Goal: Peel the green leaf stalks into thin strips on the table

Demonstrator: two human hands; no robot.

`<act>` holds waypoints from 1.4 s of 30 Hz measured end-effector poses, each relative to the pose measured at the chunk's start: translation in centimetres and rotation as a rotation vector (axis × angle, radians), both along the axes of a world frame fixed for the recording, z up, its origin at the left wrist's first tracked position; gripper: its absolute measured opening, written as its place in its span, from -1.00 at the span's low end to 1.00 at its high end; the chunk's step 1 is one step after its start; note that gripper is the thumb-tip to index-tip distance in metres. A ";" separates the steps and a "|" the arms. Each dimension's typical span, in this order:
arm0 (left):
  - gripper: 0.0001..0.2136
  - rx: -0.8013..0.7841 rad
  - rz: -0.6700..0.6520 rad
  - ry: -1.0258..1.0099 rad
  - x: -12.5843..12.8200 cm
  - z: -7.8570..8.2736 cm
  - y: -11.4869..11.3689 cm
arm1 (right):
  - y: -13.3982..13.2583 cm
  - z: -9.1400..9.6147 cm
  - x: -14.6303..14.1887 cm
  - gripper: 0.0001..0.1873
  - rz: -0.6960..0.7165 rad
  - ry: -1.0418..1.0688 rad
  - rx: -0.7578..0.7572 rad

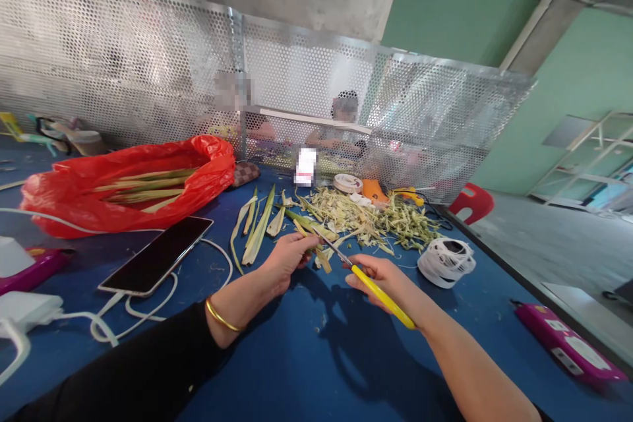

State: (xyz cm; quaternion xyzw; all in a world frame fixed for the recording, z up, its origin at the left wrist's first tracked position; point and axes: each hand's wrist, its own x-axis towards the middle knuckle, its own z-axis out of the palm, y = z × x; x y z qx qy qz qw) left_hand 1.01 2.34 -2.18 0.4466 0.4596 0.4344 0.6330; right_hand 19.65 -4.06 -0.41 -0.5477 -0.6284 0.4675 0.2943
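My left hand pinches a green leaf strip over the blue table; a gold bangle sits on that wrist. My right hand is closed round a yellow-handled knife, whose blade points at the leaf strip beside the left fingers. A few cut leaf strips lie just beyond the left hand. A heap of leaf trimmings spreads behind both hands.
A red plastic bag holding long leaves lies at the left, a phone on a white cable in front of it. A white string spool sits right; a pink case lies near the table's edge. Behind a perforated metal screen sit people.
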 end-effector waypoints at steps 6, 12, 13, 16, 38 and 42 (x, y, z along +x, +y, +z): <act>-0.74 -0.009 -0.005 -0.015 -0.1 0.0 0.0 | -0.1 0.0 -0.1 -0.66 -0.015 0.019 0.003; -0.73 -0.009 -0.021 -0.039 -0.4 -0.1 0.3 | 0.3 -0.7 -0.2 -0.61 -0.112 0.085 0.035; -0.72 -0.013 -0.022 -0.048 -0.4 -0.1 0.3 | 0.4 -0.8 -0.1 -0.58 -0.156 0.104 0.027; -0.74 -0.041 -0.038 -0.090 -0.6 0.1 0.4 | 0.6 -0.6 0.0 -0.50 -0.295 0.197 0.020; -0.69 0.494 0.051 0.300 -0.3 0.6 -0.8 | 0.1 0.6 0.5 -0.46 -0.288 0.833 -0.183; -0.70 0.469 0.106 0.272 -0.4 0.6 -0.7 | 0.0 0.9 0.6 -0.36 -0.256 0.777 0.033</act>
